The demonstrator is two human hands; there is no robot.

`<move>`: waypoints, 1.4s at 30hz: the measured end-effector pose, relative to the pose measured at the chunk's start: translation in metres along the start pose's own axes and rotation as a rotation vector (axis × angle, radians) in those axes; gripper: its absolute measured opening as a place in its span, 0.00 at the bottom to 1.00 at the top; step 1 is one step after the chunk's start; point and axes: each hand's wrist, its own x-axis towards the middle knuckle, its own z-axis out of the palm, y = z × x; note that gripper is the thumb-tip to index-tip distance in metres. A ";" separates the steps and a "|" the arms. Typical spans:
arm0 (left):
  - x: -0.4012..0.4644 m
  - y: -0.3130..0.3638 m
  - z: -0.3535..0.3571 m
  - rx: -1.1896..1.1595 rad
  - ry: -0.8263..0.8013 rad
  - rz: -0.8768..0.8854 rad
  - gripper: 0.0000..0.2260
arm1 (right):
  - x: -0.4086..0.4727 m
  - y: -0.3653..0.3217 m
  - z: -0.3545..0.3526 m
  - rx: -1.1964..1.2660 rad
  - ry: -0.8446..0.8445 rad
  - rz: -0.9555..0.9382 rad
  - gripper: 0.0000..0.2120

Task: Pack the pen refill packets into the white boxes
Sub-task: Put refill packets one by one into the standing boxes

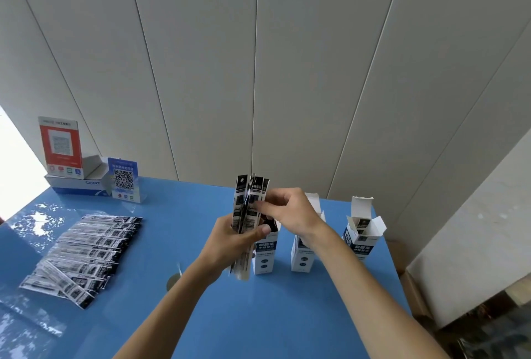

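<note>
My left hand [234, 239] grips an upright bundle of black-and-white pen refill packets [249, 203] above the blue table [258, 315]. My right hand [290, 212] pinches the bundle's upper part from the right. Three white boxes stand upright with open top flaps: the left box [263, 256] is just behind the bundle, the middle box [301, 255] is partly hidden by my right wrist, and the right box [362, 236] shows a packet inside. A fanned row of several more packets [86, 252] lies flat on the table's left.
At the table's back left stand a red QR sign [60, 147], a blue QR sign [124, 179] and a flat white carton [77, 184]. A panelled wall runs behind the table. The table's right edge drops off beside a cardboard box [413, 292].
</note>
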 end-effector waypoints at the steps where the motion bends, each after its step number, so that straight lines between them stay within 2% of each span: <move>1: -0.001 -0.001 0.000 -0.009 -0.005 0.000 0.06 | -0.001 0.000 -0.002 -0.006 0.038 0.012 0.06; 5: -0.003 -0.004 0.002 -0.043 -0.020 -0.027 0.13 | -0.005 -0.001 -0.009 0.039 0.192 0.081 0.08; 8: -0.003 -0.006 0.003 -0.070 -0.033 -0.046 0.14 | -0.007 0.000 -0.012 0.041 0.232 0.101 0.10; 11: -0.005 -0.004 0.005 -0.082 -0.031 -0.039 0.12 | -0.011 -0.003 -0.012 0.068 0.187 0.121 0.08; 15: -0.005 -0.005 0.003 -0.044 0.000 0.000 0.12 | -0.015 -0.004 -0.016 0.030 0.020 0.154 0.05; 17: -0.004 -0.007 0.001 -0.009 0.014 0.020 0.13 | -0.016 -0.001 -0.017 -0.012 -0.036 0.177 0.07; 20: -0.002 -0.011 0.000 -0.013 0.033 0.008 0.12 | -0.014 0.001 -0.017 -0.023 -0.032 0.191 0.09; 22: -0.001 -0.012 0.000 -0.029 0.053 0.000 0.10 | -0.013 0.001 -0.016 -0.020 -0.008 0.192 0.06; 24: -0.001 -0.012 0.001 -0.048 0.077 -0.012 0.10 | -0.011 0.003 -0.015 -0.028 0.026 0.202 0.07; 28: 0.001 -0.016 -0.004 -0.029 0.111 -0.047 0.14 | -0.009 0.004 -0.017 0.025 0.087 0.207 0.06; 30: 0.003 -0.019 -0.008 -0.026 0.147 -0.058 0.15 | -0.007 0.003 -0.021 0.069 0.147 0.176 0.06; 35: 0.008 -0.027 -0.015 -0.060 0.267 -0.113 0.09 | 0.004 -0.004 -0.039 0.122 0.300 0.092 0.06; 42: 0.017 -0.031 -0.005 -0.007 0.252 -0.127 0.13 | 0.016 -0.006 -0.043 0.072 0.432 -0.072 0.03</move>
